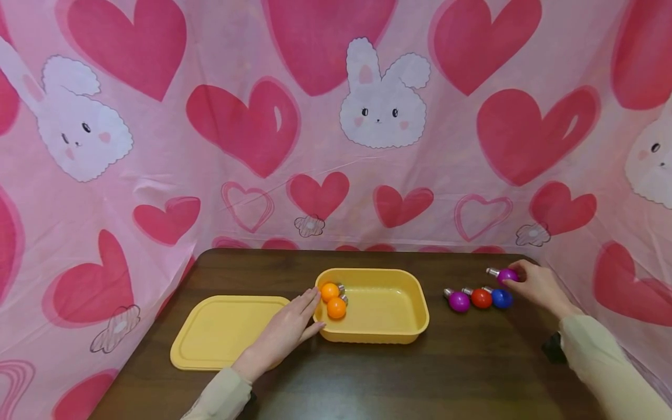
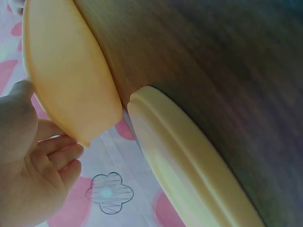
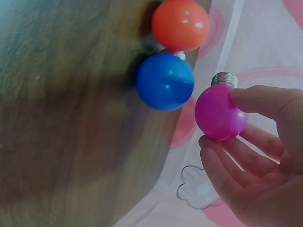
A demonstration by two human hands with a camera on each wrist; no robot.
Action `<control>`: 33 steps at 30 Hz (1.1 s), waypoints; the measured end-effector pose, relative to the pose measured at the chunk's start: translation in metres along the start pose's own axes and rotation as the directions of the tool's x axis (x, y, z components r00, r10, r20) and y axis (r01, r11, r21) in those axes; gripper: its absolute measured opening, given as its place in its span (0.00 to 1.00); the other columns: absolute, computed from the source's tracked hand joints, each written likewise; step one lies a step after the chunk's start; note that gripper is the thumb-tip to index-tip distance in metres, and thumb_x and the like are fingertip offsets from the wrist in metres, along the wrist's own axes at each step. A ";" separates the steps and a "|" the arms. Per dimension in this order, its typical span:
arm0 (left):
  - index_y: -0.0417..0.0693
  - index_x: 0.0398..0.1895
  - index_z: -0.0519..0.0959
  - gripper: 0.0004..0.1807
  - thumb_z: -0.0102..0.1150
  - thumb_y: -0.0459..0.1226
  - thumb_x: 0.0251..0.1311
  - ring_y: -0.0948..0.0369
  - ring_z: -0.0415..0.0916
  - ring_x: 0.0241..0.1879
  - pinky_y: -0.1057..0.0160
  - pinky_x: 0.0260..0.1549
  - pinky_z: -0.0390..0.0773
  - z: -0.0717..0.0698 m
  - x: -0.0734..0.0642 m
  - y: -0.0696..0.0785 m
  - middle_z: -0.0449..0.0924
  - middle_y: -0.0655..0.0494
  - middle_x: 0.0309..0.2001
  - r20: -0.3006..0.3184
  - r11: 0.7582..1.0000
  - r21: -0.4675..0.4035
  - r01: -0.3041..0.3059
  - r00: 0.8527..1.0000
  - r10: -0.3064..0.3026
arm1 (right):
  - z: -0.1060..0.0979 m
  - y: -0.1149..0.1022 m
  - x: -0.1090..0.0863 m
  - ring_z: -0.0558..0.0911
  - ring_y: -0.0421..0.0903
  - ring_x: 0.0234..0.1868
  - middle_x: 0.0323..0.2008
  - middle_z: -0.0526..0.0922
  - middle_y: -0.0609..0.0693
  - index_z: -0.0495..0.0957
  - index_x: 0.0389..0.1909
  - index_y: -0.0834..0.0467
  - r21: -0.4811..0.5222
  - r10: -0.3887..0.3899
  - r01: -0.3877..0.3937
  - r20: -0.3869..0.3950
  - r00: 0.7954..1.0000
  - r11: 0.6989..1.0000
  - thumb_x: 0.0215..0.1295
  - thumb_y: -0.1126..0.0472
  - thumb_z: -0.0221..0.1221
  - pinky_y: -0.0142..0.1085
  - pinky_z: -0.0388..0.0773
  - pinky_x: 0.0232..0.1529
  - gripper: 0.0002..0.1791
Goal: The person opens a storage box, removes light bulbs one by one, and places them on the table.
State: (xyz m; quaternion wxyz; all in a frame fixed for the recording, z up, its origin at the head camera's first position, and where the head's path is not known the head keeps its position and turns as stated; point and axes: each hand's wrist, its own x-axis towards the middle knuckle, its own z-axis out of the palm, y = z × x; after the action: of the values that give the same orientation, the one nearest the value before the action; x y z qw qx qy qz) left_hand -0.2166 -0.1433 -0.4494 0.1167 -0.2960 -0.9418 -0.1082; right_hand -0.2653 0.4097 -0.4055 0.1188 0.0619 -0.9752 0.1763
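Glossy purple round bulb (image 1: pixel 507 276) pinched between the right hand's (image 1: pixel 538 287) thumb and fingertips.
Its ribbed metal screw base (image 3: pixel 224 79) points leftward from those fingers in the head view, long axis roughly sideways; near them lies a shiny blue round bulb (image 1: pixel 501 298). The left hand's (image 1: pixel 283 326) extended fingers touch a smooth yellow rounded-rectangular box (image 1: pixel 373 337).
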 end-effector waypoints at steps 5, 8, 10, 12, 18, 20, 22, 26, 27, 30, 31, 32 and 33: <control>0.40 0.72 0.65 0.38 0.53 0.56 0.68 0.51 0.67 0.71 0.49 0.68 0.70 0.000 0.000 0.000 0.66 0.45 0.73 0.006 1.000 -0.001 0.003 1.000 -0.003 | -0.002 0.008 -0.005 0.80 0.61 0.36 0.41 0.80 0.73 0.72 0.51 0.76 0.018 0.070 -0.072 0.072 0.995 0.997 0.59 0.58 0.67 0.57 0.83 0.42 0.29; 0.40 0.72 0.65 0.38 0.53 0.56 0.68 0.50 0.67 0.71 0.49 0.68 0.70 0.000 0.000 0.000 0.66 0.45 0.73 0.007 1.000 0.000 0.003 1.000 -0.003 | -0.004 0.011 -0.008 0.79 0.61 0.37 0.41 0.79 0.74 0.70 0.52 0.77 0.030 0.094 -0.097 0.101 0.990 0.995 0.59 0.59 0.67 0.56 0.84 0.41 0.29; 0.40 0.72 0.65 0.38 0.53 0.56 0.68 0.50 0.67 0.71 0.48 0.68 0.70 0.000 0.000 0.000 0.66 0.45 0.73 0.007 1.000 -0.001 0.003 1.000 -0.003 | -0.005 0.013 -0.010 0.79 0.61 0.36 0.40 0.79 0.74 0.70 0.51 0.77 0.028 0.099 -0.102 0.106 0.989 0.994 0.59 0.60 0.67 0.57 0.84 0.41 0.29; 0.40 0.72 0.66 0.38 0.54 0.56 0.68 0.50 0.67 0.71 0.48 0.68 0.71 0.000 0.000 0.000 0.67 0.44 0.72 0.004 1.000 -0.001 0.002 1.000 -0.002 | -0.004 0.015 -0.011 0.79 0.62 0.36 0.40 0.79 0.75 0.70 0.50 0.78 0.015 0.096 -0.098 0.099 0.990 0.995 0.59 0.61 0.67 0.58 0.83 0.42 0.28; 0.40 0.72 0.66 0.38 0.54 0.56 0.68 0.50 0.67 0.71 0.48 0.68 0.71 -0.001 0.001 0.000 0.67 0.44 0.72 -0.006 1.000 0.005 -0.008 1.000 0.008 | -0.001 0.021 -0.013 0.79 0.64 0.36 0.40 0.79 0.76 0.70 0.50 0.80 0.002 0.119 -0.120 0.123 0.985 0.993 0.59 0.60 0.67 0.60 0.82 0.43 0.30; 0.40 0.72 0.66 0.38 0.54 0.56 0.68 0.50 0.67 0.71 0.49 0.68 0.71 0.000 0.001 -0.001 0.67 0.44 0.72 -0.001 1.000 0.008 -0.007 1.000 0.007 | 0.000 0.023 -0.014 0.79 0.64 0.37 0.41 0.78 0.76 0.70 0.51 0.79 0.005 0.141 -0.143 0.144 0.980 0.990 0.59 0.58 0.67 0.60 0.82 0.43 0.31; 0.40 0.72 0.66 0.38 0.54 0.56 0.68 0.51 0.67 0.71 0.49 0.68 0.71 0.000 0.001 0.000 0.67 0.45 0.72 0.004 1.000 0.010 -0.004 1.000 0.004 | 0.001 0.026 -0.015 0.79 0.65 0.38 0.41 0.79 0.76 0.70 0.51 0.79 -0.011 0.145 -0.145 0.150 0.978 0.989 0.59 0.57 0.67 0.60 0.81 0.43 0.31; 0.40 0.72 0.66 0.38 0.53 0.56 0.68 0.51 0.67 0.71 0.49 0.68 0.71 0.000 0.000 0.000 0.66 0.44 0.73 0.013 1.000 0.008 0.001 1.000 -0.002 | 0.005 0.030 -0.016 0.79 0.65 0.37 0.39 0.80 0.75 0.72 0.48 0.79 -0.042 0.109 -0.105 0.126 0.986 0.994 0.59 0.58 0.67 0.61 0.79 0.44 0.29; 0.40 0.72 0.65 0.38 0.53 0.56 0.68 0.51 0.67 0.71 0.49 0.68 0.71 0.000 0.000 0.000 0.67 0.44 0.73 0.013 1.000 0.008 0.002 1.000 -0.002 | 0.006 0.031 -0.016 0.79 0.66 0.37 0.38 0.80 0.75 0.73 0.47 0.80 -0.046 0.099 -0.094 0.121 0.988 0.995 0.59 0.58 0.66 0.62 0.79 0.44 0.28; 0.40 0.72 0.65 0.38 0.53 0.57 0.68 0.51 0.67 0.71 0.49 0.68 0.71 0.000 0.000 0.000 0.66 0.45 0.73 0.014 1.000 0.012 0.002 1.000 -0.002 | 0.007 0.032 -0.016 0.80 0.64 0.36 0.38 0.80 0.74 0.72 0.47 0.80 -0.040 0.100 -0.096 0.129 0.987 0.995 0.58 0.58 0.67 0.61 0.79 0.44 0.29; 0.40 0.72 0.65 0.38 0.53 0.57 0.68 0.51 0.67 0.71 0.49 0.68 0.71 0.000 0.000 0.000 0.66 0.45 0.73 0.014 1.000 0.014 0.001 1.000 -0.002 | 0.007 0.033 -0.017 0.80 0.64 0.36 0.38 0.80 0.74 0.72 0.47 0.80 -0.037 0.108 -0.104 0.138 0.985 0.994 0.58 0.57 0.67 0.61 0.80 0.43 0.29; 0.40 0.72 0.65 0.38 0.53 0.57 0.68 0.51 0.67 0.71 0.49 0.68 0.71 0.000 0.000 0.000 0.66 0.45 0.73 0.014 1.000 0.016 0.000 1.000 -0.001 | 0.006 0.033 -0.017 0.80 0.63 0.36 0.38 0.80 0.74 0.72 0.48 0.80 -0.032 0.116 -0.112 0.146 0.983 0.993 0.58 0.57 0.66 0.60 0.80 0.43 0.29; 0.40 0.72 0.65 0.38 0.53 0.57 0.68 0.51 0.67 0.71 0.49 0.68 0.71 0.000 0.001 0.000 0.67 0.45 0.73 0.012 1.000 0.018 0.000 1.000 0.000 | 0.006 0.033 -0.017 0.80 0.63 0.36 0.39 0.80 0.74 0.72 0.48 0.80 -0.027 0.122 -0.120 0.154 0.980 0.992 0.58 0.57 0.66 0.60 0.81 0.43 0.30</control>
State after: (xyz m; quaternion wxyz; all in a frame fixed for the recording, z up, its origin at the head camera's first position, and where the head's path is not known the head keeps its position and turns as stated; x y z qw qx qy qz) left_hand -0.2169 -0.1430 -0.4489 0.1136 -0.2954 -0.9435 -0.0979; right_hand -0.2561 0.4395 -0.4261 0.0319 0.0151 -0.9849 0.1692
